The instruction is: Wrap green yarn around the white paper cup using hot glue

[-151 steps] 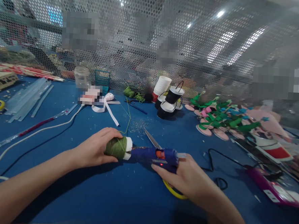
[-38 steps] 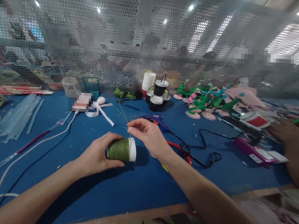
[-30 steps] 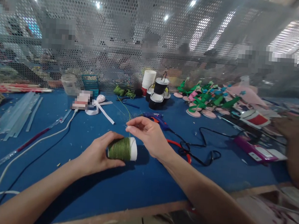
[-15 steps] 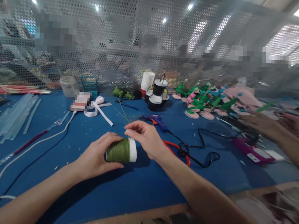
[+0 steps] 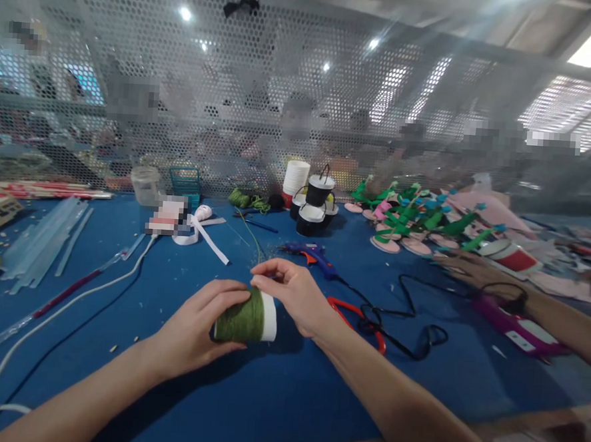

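Note:
My left hand (image 5: 202, 322) is wrapped round a white paper cup (image 5: 269, 317) that lies on its side, its wall largely covered with wound green yarn (image 5: 247, 319). The cup's white rim end points right. Beside its upper edge, my right hand (image 5: 291, 291) pinches the green yarn strand between thumb and fingertips. From there the strand runs back across the table toward a green yarn ball (image 5: 239, 197). A blue glue gun (image 5: 318, 259) lies just beyond my right hand, and red-orange scissor handles (image 5: 352, 318) are partly hidden by my right forearm.
Behind stand black-wrapped cups (image 5: 310, 218) and stacked white cups (image 5: 297, 176). White ribbon (image 5: 211, 239) and glue sticks (image 5: 44, 242) lie left. Green-and-pink craft pieces (image 5: 400, 221), a purple power strip (image 5: 519, 328) and another person's arm (image 5: 551, 303) are right. A perforated screen (image 5: 205, 129) closes the back.
The view has tilted up slightly, so everything sits lower. My hands still hold the cup and strand at the cup's upper edge. The other person's hand at right has moved nearer the table.

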`<state>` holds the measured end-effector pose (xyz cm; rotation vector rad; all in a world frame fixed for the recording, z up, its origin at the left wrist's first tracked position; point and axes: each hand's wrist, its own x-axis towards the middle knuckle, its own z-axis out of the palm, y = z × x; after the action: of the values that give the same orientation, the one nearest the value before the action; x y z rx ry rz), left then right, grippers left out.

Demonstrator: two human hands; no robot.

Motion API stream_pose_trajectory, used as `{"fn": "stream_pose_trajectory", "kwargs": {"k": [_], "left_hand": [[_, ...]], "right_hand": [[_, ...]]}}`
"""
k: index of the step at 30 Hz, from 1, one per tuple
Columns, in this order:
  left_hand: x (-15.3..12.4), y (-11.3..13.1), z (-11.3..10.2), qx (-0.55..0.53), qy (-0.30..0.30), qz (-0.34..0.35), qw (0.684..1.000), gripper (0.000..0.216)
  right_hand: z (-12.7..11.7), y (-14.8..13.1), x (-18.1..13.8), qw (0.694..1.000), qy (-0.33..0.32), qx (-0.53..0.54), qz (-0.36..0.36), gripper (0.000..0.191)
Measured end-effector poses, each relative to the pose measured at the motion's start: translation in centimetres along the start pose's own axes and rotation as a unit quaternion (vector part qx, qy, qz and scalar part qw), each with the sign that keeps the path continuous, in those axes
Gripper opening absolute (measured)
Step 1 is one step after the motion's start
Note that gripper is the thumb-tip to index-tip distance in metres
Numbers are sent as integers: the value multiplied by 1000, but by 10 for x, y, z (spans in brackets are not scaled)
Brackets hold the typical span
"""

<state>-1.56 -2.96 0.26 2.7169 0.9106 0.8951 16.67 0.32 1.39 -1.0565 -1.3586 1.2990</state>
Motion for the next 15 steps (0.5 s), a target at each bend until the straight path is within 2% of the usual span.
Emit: {"fn": "stream_pose_trajectory", "kwargs": {"k": [15], "left_hand": [[2,-5,4,51,66,102,991,38]], "right_hand": [[3,-1,1,999,16,40,24,14]]}}
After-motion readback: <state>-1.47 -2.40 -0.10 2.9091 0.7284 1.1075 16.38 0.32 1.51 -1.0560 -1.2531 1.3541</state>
